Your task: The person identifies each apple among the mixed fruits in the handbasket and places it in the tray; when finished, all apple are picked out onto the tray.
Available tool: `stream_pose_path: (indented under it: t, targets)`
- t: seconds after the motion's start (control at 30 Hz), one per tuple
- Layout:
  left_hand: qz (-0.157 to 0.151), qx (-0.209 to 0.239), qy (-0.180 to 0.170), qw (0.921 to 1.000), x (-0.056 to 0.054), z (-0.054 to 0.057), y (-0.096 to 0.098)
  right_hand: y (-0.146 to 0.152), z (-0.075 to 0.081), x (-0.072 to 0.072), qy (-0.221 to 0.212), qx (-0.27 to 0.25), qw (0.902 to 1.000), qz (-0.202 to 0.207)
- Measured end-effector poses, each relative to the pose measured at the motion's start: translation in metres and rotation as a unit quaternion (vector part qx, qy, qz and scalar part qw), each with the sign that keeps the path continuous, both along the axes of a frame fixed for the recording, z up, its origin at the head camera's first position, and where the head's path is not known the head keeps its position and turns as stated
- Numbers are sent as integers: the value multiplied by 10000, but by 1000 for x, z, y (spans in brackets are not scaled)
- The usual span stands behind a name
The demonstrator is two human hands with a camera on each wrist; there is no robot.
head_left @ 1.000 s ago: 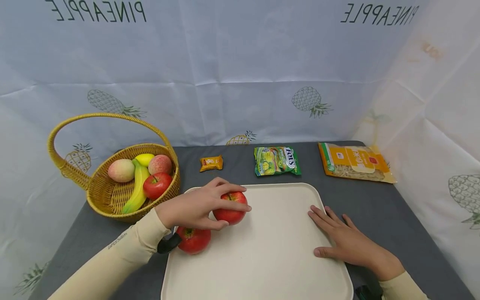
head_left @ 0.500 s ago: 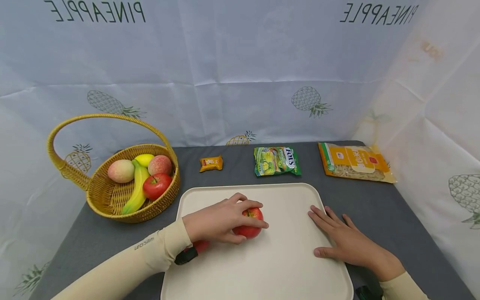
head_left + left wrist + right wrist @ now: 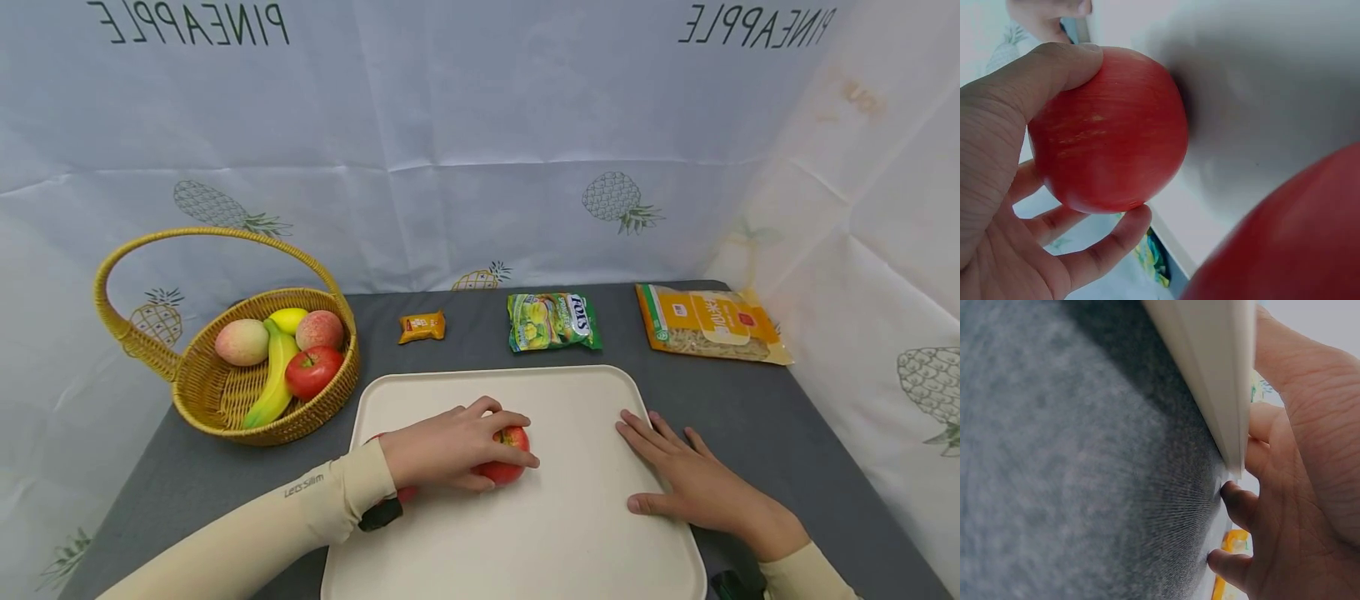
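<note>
My left hand (image 3: pixel 453 450) grips a red apple (image 3: pixel 506 473) from above, over the left-centre of a cream tray (image 3: pixel 570 533). Thumb and fingers curl around its sides in the left wrist view, and the apple (image 3: pixel 1110 134) appears low against the tray surface. A second red apple (image 3: pixel 1304 237) lies on the tray close to my left wrist; in the head view my arm hides most of it. My right hand (image 3: pixel 701 492) rests with spread fingers across the tray's right rim. In the right wrist view, some fingertips (image 3: pixel 1238 503) reach past the tray edge (image 3: pixel 1210 381) to the grey tabletop.
On the left stands a yellow wicker basket (image 3: pixel 198 408) holding peaches, a banana, a red apple and a yellow fruit. Behind the tray lie a small orange packet (image 3: pixel 422 327), a green candy bag (image 3: pixel 553 322) and an orange grain bag (image 3: pixel 712 325). A pineapple-print curtain (image 3: pixel 480 217) hangs behind.
My left hand has carried the apple rightward and nearer to me over the tray, slowing in the last half second. My forearm now covers most of the second apple. The right hand stays put.
</note>
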State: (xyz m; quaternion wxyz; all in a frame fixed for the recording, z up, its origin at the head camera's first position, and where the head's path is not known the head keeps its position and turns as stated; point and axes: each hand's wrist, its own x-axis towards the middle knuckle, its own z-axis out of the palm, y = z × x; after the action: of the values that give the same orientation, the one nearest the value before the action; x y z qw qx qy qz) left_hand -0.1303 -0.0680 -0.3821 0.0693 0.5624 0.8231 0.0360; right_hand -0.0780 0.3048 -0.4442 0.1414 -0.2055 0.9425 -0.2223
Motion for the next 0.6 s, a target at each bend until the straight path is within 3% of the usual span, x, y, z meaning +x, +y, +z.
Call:
stream_pose_path:
  t: [0.6]
  targets:
    - [86,248,-239,9994,-1,-3,-4,1,1,-1,-96,-67,9999,-32]
